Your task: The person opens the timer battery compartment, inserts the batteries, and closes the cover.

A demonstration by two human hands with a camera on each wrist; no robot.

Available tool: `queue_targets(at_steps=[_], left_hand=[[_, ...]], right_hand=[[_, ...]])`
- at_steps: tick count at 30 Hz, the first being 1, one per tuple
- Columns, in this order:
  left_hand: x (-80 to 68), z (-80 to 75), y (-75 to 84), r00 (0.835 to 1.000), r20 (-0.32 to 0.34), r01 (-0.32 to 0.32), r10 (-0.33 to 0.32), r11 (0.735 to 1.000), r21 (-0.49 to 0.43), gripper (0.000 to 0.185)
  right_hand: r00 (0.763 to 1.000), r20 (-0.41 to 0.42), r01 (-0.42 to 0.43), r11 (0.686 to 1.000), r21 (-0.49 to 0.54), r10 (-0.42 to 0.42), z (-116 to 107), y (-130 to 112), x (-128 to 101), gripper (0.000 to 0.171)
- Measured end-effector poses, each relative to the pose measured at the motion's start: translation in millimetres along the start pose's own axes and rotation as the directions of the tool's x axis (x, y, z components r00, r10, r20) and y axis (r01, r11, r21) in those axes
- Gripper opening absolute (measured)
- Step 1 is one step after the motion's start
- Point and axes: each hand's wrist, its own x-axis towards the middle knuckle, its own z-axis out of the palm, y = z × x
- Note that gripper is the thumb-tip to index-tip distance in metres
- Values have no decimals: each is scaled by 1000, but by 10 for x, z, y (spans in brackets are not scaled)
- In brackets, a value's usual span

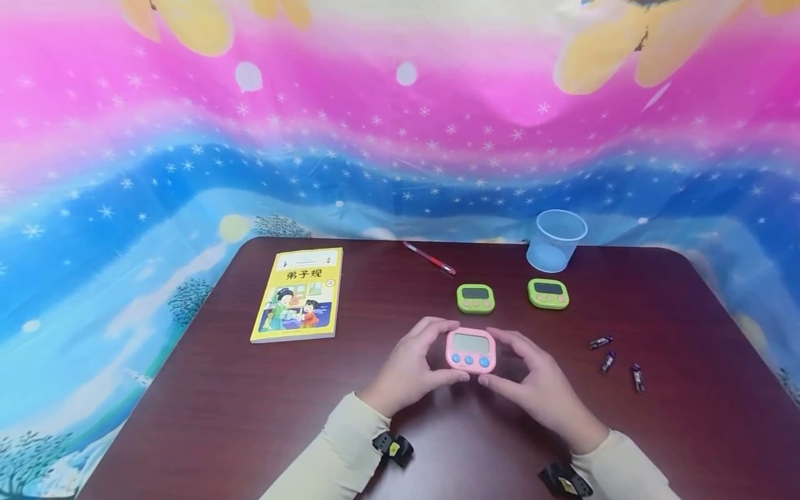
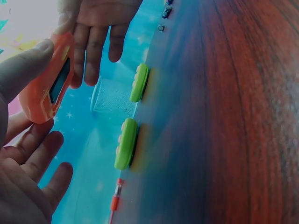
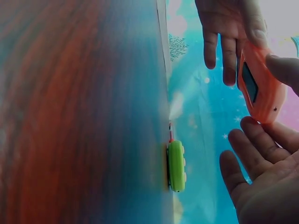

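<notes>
Nearest you, your pale, softly creased cloth sleeves point(image 1: 331, 451) are ending at the wrists, where black straps point(image 1: 392, 448) are circling them. Under your arms the table point(image 1: 250, 417) is showing a dark reddish-brown wood grain with a smooth sheen. Your left hand point(image 1: 406, 361) and right hand point(image 1: 544, 389) are both pinching the pink timer point(image 1: 471, 350) by its opposite sides, thumbs along the near edge, fingertips at the far corners; in the wrist views the other fingers are spreading loosely. You are holding it raised above the tabletop, near the middle, its face tilting up toward you. It is looking like a rounded, glossy plastic block, with a grey rectangular screen above a row of three round blue buttons; whether the screen is displaying anything you cannot tell. To the right, three small cylindrical batteries point(image 1: 637, 378) with dark, purplish wraps are lying apart from one another. Farther left, a flat paperback book point(image 1: 296, 295) is showing its yellow-bordered, illustrated cover. Beyond your hands, two rounded green timers point(image 1: 476, 298) with pink buttons are lying side by side, well apart. Farther still, a slim red pen point(image 1: 429, 257) is lying aslant, and to its right a translucent, bluish plastic cup point(image 1: 556, 241) is standing upright, wide mouth up. Behind everything, a printed cloth point(image 1: 400, 153) is hanging in soft folds.
</notes>
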Motion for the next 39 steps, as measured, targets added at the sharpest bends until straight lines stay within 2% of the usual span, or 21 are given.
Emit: queue_targets(at_steps=[5, 13, 18, 21, 26, 30, 33, 37, 39], left_hand=[[-1, 8, 28, 1000, 17, 15, -15, 1000, -2, 74], [-5, 42, 42, 997, 79, 15, -14, 1000, -12, 76], [-5, 88, 54, 994, 109, 8, -1, 998, -70, 75], [-7, 114, 63, 994, 109, 16, -1, 991, -136, 74], [-7, 137, 87, 995, 97, 49, -24, 963, -267, 72], [-6, 137, 108, 995, 94, 55, -27, 952, -301, 71], [4, 105, 116, 992, 129, 49, -9, 951, -307, 75], [7, -19, 135, 980, 201, 60, -4, 960, -272, 86], [10, -83, 153, 979, 202, 53, 1, 964, -261, 88]], right_hand=[[1000, -15, -4, 1000, 6, 4, -10, -18, -30, 67], [997, -41, 65, 996, 55, -63, -21, -86, -56, 69], [993, -47, 113, 991, 74, -109, -28, -136, -68, 67], [992, -54, 121, 988, 98, -116, -24, -167, -71, 68], [992, -70, 115, 983, 144, -106, 2, -210, -74, 75], [995, -68, 86, 985, 152, -76, 29, -188, -79, 77], [996, -67, 71, 986, 152, -61, 39, -169, -82, 76], [995, -74, 79, 983, 167, -67, 46, -166, -81, 75], [994, -76, 89, 982, 167, -77, 57, -165, -83, 75]])
